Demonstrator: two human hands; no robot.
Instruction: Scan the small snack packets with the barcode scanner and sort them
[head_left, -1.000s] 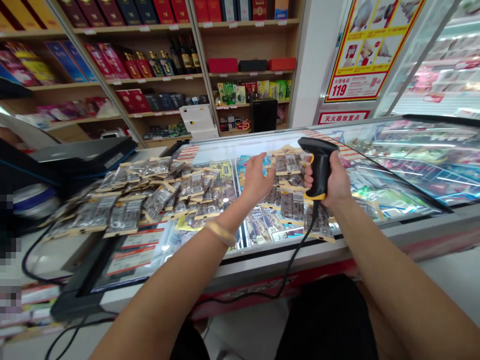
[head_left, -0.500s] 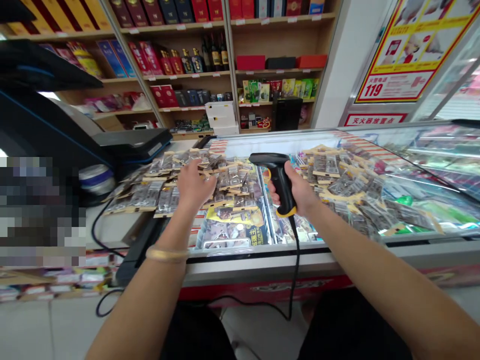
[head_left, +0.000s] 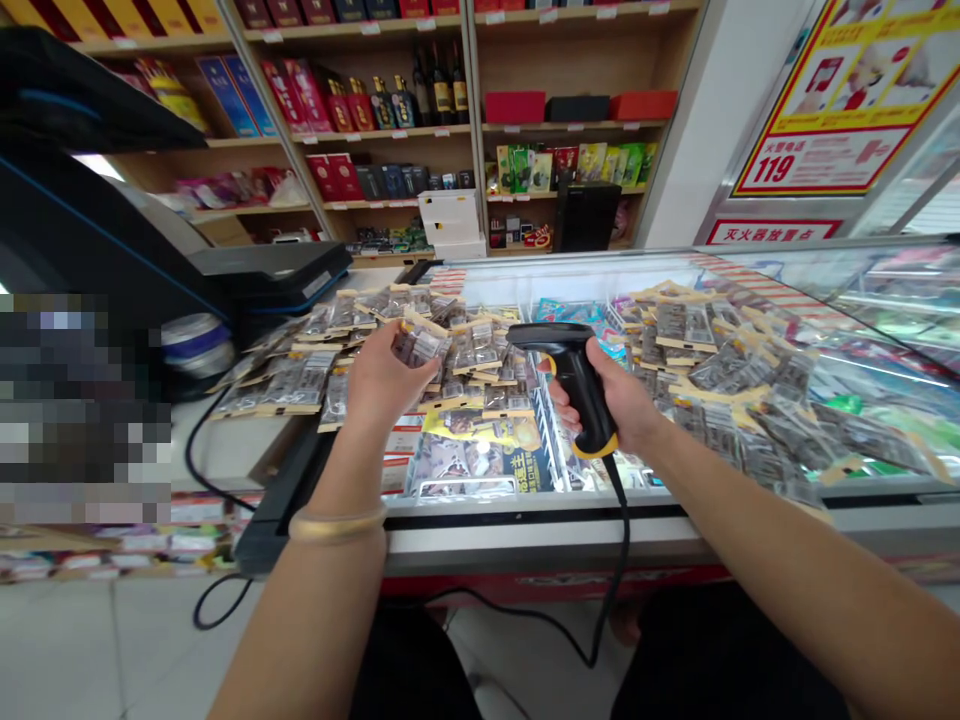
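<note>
—Left hand shifts leftward since a second ago, from beside the right pile of packets to the left pile of packets. Scanner shifts too, off the right pile to the gap between both.

—Left grip?

—Thumb and fingers nearly together, pinching one packet, clear with a tan edge. Packet sits tilted at the hand's far side, over the left pile. Cannot tell if it clears its neighbours.

—Right hand?

—Wrapped round the scanner's handle from the right, fingertips showing on its left side. Scanner's head points left, toward the packet, apart from it. Trigger pressed or not: cannot tell.

—Underneath?

—Glass-topped freezer. Yellow-topped bag shows through the glass, near side, between the piles. Cable drops from the handle past the near edge, then loops left.

—Far side?

—Shelves of boxes and bottles. Black flat-topped device stands far left, just beyond the left pile.
</note>
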